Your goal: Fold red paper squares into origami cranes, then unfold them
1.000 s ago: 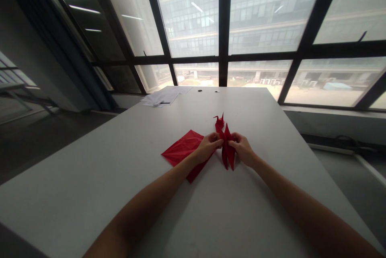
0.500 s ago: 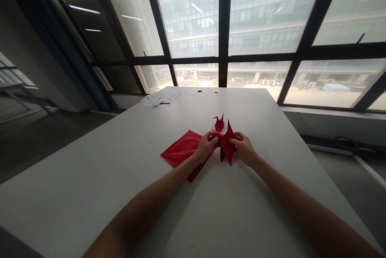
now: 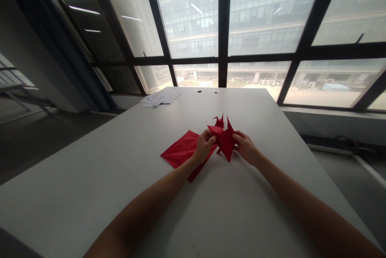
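Note:
Between my two hands is a folded red origami paper (image 3: pixel 225 140) with pointed flaps going up, down and to the left. My left hand (image 3: pixel 205 144) pinches its left flap between thumb and fingers. On the other side, my right hand (image 3: pixel 243 144) grips the right edge, thumb in front. Just behind it stands a small red origami crane (image 3: pixel 219 122), its lower part hidden by the held paper. A creased red paper sheet (image 3: pixel 181 148) lies flat on the table under my left hand and wrist, which cover part of it.
The white table (image 3: pixel 120 161) stretches away to large dark-framed windows. White papers (image 3: pixel 164 97) with a dark, thin object on them lie at the far left. Two small dark round spots are near the far edge. A blue curtain (image 3: pixel 69 48) hangs at left.
The held origami paper has turned a little between my hands, its left flap now raised and spread wider. My left hand has shifted slightly left. The crane and the flat sheet stay put.

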`<state>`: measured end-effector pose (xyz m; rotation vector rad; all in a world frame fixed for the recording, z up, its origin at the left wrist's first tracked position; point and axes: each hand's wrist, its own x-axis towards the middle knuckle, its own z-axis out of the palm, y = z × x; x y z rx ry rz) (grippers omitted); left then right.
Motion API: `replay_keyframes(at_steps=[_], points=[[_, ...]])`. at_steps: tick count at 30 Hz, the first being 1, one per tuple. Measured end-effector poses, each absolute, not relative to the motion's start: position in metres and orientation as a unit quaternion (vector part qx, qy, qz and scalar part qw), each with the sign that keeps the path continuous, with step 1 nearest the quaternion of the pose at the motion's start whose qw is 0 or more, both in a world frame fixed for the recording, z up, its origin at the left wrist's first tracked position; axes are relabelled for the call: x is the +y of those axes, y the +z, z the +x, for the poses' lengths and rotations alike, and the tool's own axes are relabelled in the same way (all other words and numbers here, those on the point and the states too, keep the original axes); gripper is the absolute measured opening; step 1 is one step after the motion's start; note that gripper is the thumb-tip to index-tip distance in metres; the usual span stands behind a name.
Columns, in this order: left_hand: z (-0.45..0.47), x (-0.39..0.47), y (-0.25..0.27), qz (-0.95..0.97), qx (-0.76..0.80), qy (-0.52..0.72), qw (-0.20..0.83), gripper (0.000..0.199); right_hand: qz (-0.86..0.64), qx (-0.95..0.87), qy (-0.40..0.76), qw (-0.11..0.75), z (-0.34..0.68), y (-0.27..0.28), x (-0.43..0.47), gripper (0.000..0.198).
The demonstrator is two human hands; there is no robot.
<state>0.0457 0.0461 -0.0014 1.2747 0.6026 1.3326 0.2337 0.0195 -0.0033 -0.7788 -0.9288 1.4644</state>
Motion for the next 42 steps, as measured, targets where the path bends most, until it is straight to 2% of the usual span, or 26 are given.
replay_keyframes(at_steps=[3,6,10,15,20,23,31,37,42], points=[[0.046,0.047,-0.002,0.466,0.239,0.552,0.649,0.017,-0.329,-0.387,0.622,0.596,0.233,-0.004,0.022,0.023],[0.044,0.049,-0.001,0.418,0.22,0.513,0.717,0.016,-0.352,-0.435,0.569,0.603,0.233,-0.006,0.023,0.023],[0.041,0.05,0.004,0.387,0.196,0.461,0.774,0.018,-0.351,-0.488,0.538,0.591,0.229,-0.006,0.02,0.038],[0.04,0.048,0.005,0.384,0.191,0.424,0.798,0.021,-0.367,-0.502,0.522,0.584,0.228,-0.005,0.018,0.031],[0.041,0.049,0.002,0.413,0.21,0.446,0.766,0.018,-0.4,-0.539,0.476,0.569,0.228,-0.002,0.016,0.036],[0.042,0.05,0.0,0.417,0.242,0.458,0.747,0.025,-0.422,-0.547,0.452,0.564,0.225,-0.003,0.016,0.032],[0.049,0.048,-0.005,0.46,0.275,0.517,0.667,0.036,-0.462,-0.542,0.311,0.629,0.221,-0.009,0.019,0.032],[0.048,0.045,-0.001,0.563,0.257,0.55,0.561,0.03,-0.437,-0.564,0.369,0.595,0.218,-0.008,0.016,0.026],[0.049,0.043,-0.002,0.585,0.254,0.554,0.535,0.027,-0.434,-0.511,0.429,0.605,0.216,-0.006,0.015,0.017]])
